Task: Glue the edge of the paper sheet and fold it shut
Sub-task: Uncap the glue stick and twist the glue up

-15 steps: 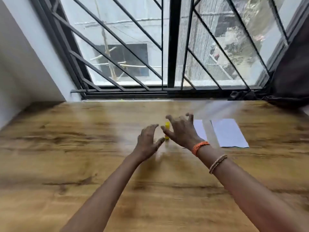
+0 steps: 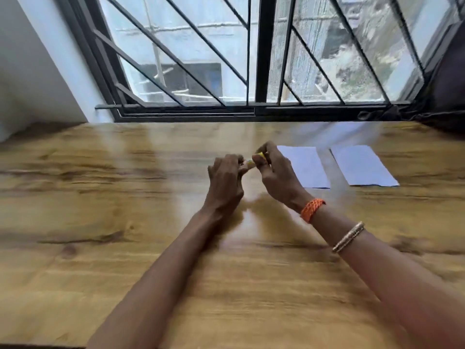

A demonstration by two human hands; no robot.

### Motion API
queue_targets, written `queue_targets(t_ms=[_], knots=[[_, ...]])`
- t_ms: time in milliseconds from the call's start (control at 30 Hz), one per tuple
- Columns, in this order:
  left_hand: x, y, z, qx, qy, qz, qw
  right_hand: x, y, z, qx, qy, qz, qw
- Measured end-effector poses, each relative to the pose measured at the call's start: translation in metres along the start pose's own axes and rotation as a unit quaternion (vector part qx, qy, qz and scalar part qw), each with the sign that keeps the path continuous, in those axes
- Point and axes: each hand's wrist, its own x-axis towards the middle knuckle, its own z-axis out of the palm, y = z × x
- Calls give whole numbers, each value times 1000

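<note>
A small yellow glue stick (image 2: pixel 257 157) is held above the wooden table (image 2: pixel 125 222), between both hands. My right hand (image 2: pixel 275 172) grips its far end with curled fingers. My left hand (image 2: pixel 226 177) pinches its near end. Most of the stick is hidden by the fingers. Two white paper sheets lie flat on the table to the right: the nearer sheet (image 2: pixel 307 167) just behind my right hand, the other sheet (image 2: pixel 362 165) further right.
A barred window (image 2: pixel 261 59) runs along the table's far edge. A white wall (image 2: pixel 37 71) stands at the left and dark fabric (image 2: pixel 448 91) at the far right corner. An orange band and a bangle sit on my right wrist.
Both hands were spread open around the glue stick standing on the table. Now they have closed on it and lifted it, tilted between them.
</note>
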Motion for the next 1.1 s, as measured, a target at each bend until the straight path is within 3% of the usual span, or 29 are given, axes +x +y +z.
queue_targets(t_ms=[233,467,700,867,1100], knots=[[-5,-5,-5,2,-98,24,995,-25,6,4,-10,9,17,1000],[-2,-8,-3,40,-70,112,990,-23,13,0,-29,24,34,999],[-2,-11,-3,50,-101,92,989,-27,6,2,-123,8,-58,991],[1,-9,1,65,-73,109,989,-24,9,0,-74,-8,-14,997],[2,-6,2,56,-87,102,989,-20,10,-4,-141,-35,-49,988]])
